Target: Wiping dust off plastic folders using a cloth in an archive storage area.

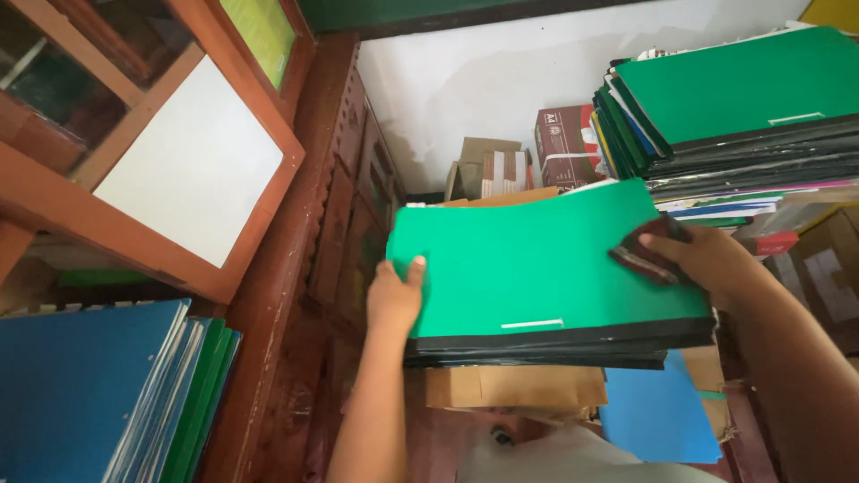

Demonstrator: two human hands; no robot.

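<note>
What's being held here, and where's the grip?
A stack of green-topped folders: left hand grips its left edge, right hand its right edge, pressing a dark cloth on the top cover.

Green folder [537, 259]: matt smooth card. Cabinet [331, 206]: glossy brown wood. Cloth [649, 250]: dark, soft fabric.

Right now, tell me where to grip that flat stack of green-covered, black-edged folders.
Grip the flat stack of green-covered folders at its two short ends, from left and right, as the left hand and right hand do. It is wide, thin and floppy; one-sided grips would probably let it sag.
</note>
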